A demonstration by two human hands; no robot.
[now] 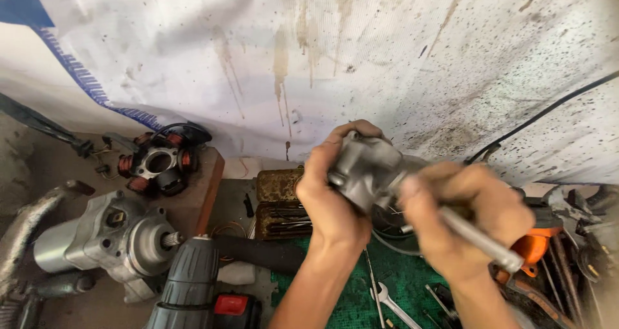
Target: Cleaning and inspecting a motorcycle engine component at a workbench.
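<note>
Grey cast-metal housing (366, 169) is being clamped mid-air in the left hand (332, 197), fingers wrapped tight, while the right hand (461, 222), at its 4 o'clock, is fisting a steel driver shaft (480, 239). If the tool is slipping off, I judge it could be gouging the left palm; a loosening hold could be dropping the casting onto the spanner (390, 303) on the green mat (351, 297) at 6 o'clock.

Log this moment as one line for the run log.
left hand: grips metal housing | right hand: drives metal rod into it | nearby: drill, wrench

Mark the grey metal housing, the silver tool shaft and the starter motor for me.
grey metal housing (364, 168), head view, upper casting face.
silver tool shaft (480, 240), head view, mid-shaft.
starter motor (106, 235), head view, body casting.
</note>
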